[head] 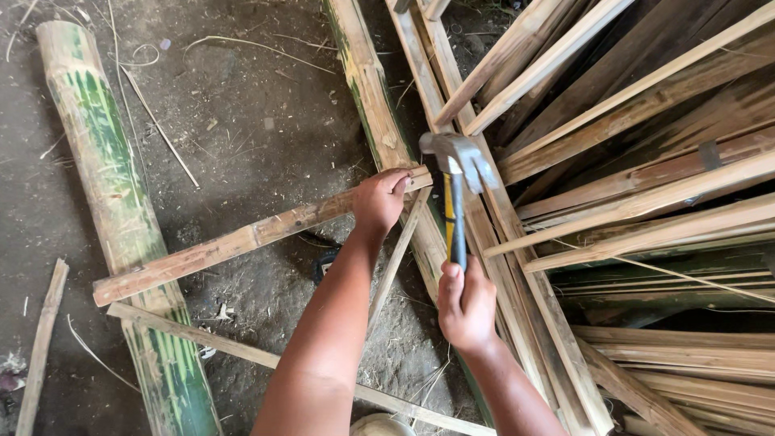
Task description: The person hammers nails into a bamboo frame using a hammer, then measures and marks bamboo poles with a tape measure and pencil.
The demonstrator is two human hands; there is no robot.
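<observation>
My left hand (pixel 379 199) grips the right end of a split bamboo slat (pixel 234 242), which lies across a thick green bamboo pole (pixel 121 202) on the left and a long bamboo piece (pixel 373 97) on the right. In my right hand (pixel 466 303) I hold a claw hammer (pixel 457 173) by its yellow and black handle. Its steel head hangs just to the right of my left fingers, above the slat's end. I cannot see any nail.
A fan of split bamboo slats (pixel 646 161) fills the right side. Another thin slat (pixel 242 351) lies diagonally on the dirt floor (pixel 242 121) at the bottom, and loose strips and shavings are scattered about.
</observation>
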